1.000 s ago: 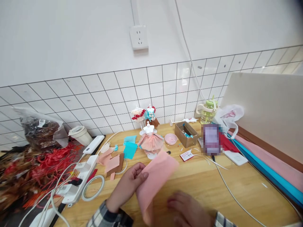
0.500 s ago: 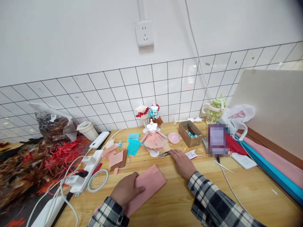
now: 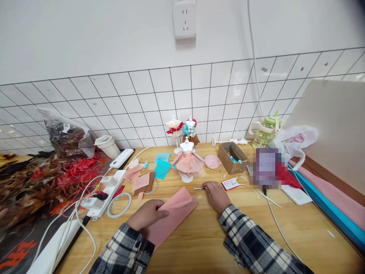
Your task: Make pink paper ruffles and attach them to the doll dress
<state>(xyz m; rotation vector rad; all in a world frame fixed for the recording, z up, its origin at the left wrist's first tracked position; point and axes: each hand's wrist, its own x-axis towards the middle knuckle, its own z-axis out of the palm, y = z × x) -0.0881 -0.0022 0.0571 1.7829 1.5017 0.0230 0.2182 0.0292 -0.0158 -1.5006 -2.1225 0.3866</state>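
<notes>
1. The left hand (image 3: 148,214) pinches the pink paper (image 3: 177,217) at its left edge, thumb on top, low over the table (image 3: 211,239). It looks light, soft and easily creased; a flat edge grip should suit.
2. The right hand (image 3: 217,196) has its fingers closed round slim snips (image 3: 198,187), probably light and stiff, best held behind the tips.
3. Beyond, a card (image 3: 229,184) bears a barcode and red print, too small to read.
4. The bottle's (image 3: 262,134) lettering is illegible.
</notes>
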